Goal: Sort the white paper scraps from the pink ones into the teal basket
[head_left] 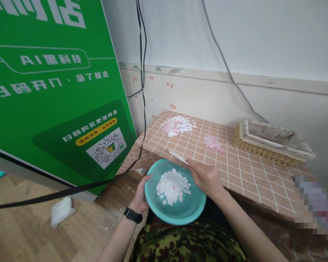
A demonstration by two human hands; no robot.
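Note:
A teal plastic colander sits low in front of my body, tilted a little toward me. Small white square paper pieces with a few red bits are heaped inside it. My left hand grips the left side of its rim, fingers mostly hidden beneath. Over the far right part of the rim is my right hand, its fingers closed on a slim white stick that points left, near the table edge. The exact kind of stick is unclear.
A table with a brown checked cloth stands ahead. On it lie a pile of white and pink paper pieces, a pink heap and a lined wicker basket. A black strap hangs beside the green panel. A white packet lies on the floor.

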